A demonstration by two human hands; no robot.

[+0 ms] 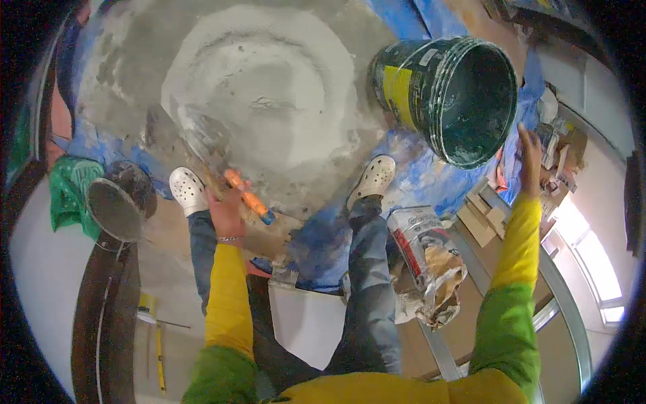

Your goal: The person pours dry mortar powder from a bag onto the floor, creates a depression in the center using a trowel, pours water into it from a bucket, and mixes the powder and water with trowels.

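My left hand (227, 212) is closed around a trowel, whose orange handle (254, 203) with a blue end sticks out past my fingers. Its smeared metal blade (203, 138) reaches to the edge of a pale mound of powder (262, 101) with a shallow ring-shaped hollow. At the right, a dark green bucket (404, 84) with a yellow label leans over, its mouth towards me and its inside wet-looking. My right hand (529, 161) is beside the bucket's rim with fingers stretched out. Whether it touches the rim I cannot tell.
Blue sheeting (417, 175) lies under the grey-smeared floor. My feet in white clogs (375, 176) flank the mound's near side. A torn paper bag (431, 259) stands right of my leg. At the left are a round container (114, 210) and a green bag (67, 195); wood scraps (481, 219) lie right.
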